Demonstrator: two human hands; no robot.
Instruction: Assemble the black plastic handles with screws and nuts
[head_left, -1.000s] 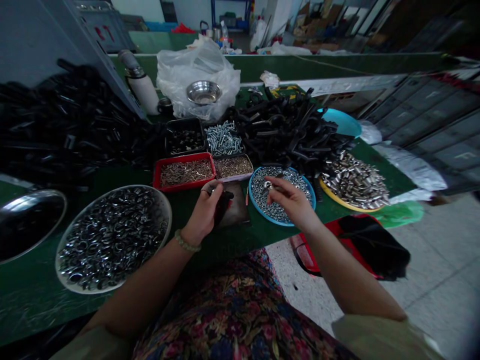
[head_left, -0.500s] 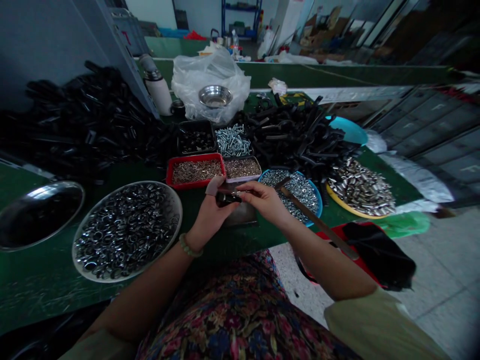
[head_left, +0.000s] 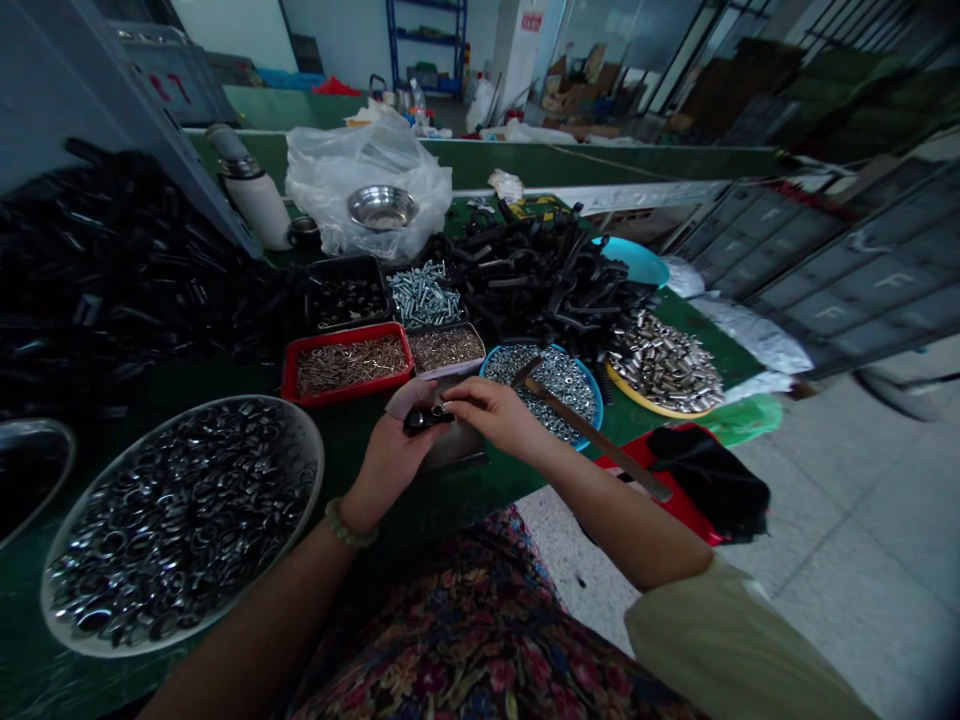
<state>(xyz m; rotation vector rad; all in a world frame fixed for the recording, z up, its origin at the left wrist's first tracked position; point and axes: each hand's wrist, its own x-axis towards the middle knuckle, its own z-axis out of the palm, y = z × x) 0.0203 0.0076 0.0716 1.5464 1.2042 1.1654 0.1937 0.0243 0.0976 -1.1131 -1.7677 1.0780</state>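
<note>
My left hand [head_left: 386, 455] is closed around a small black part [head_left: 421, 421], its glossy side facing up. A pale cover wraps one finger of that hand, and a bead bracelet circles the wrist. With thumb and fingertips pinched, my right hand [head_left: 499, 415] holds a tiny shiny metal piece [head_left: 443, 408] against the end of the black part. Its exact kind is too small to tell. Both hands are above a dull metal block [head_left: 457, 450] near the bench edge. Just beyond them are a red tray of thin pins [head_left: 352, 365] and a pale tray of tiny brass-coloured pieces [head_left: 448, 349].
A basin of metal rings [head_left: 187, 520] stands at left. To the right are a blue dish of nuts [head_left: 551, 385] with a hammer [head_left: 592, 432] across it, and a yellow dish of metal sleeves [head_left: 664, 365]. Black handles [head_left: 540, 280] and a tray of screws [head_left: 425, 295] lie behind.
The view has swung right, so the bench and trays appear farther left. My hands stay together at the black part, the right fingertips still pinched at its end.
</note>
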